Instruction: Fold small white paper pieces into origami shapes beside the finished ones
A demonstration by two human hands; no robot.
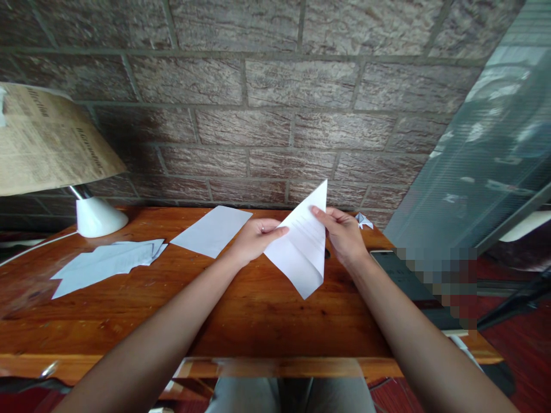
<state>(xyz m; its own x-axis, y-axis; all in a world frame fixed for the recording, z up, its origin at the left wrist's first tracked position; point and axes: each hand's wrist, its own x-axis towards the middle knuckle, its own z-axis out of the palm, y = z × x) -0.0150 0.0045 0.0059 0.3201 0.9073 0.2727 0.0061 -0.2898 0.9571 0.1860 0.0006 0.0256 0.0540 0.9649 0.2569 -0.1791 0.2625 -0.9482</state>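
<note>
A folded white sheet of paper point(303, 246), shaped like a long pointed wedge, is held up above the wooden table point(241, 310). My left hand point(253, 238) pinches its left edge with thumb and fingers closed on it. My right hand point(342, 232) grips the right edge near the top, fingers curled round the fold. The paper's upper tip points toward the brick wall and its lower tip toward me.
A flat white sheet point(212, 230) lies behind my left hand. Several folded paper pieces point(107, 263) lie at the left. A lamp with a white base point(97, 217) stands at the back left. A small folded paper point(364, 219) and a dark phone point(400, 275) lie at the right.
</note>
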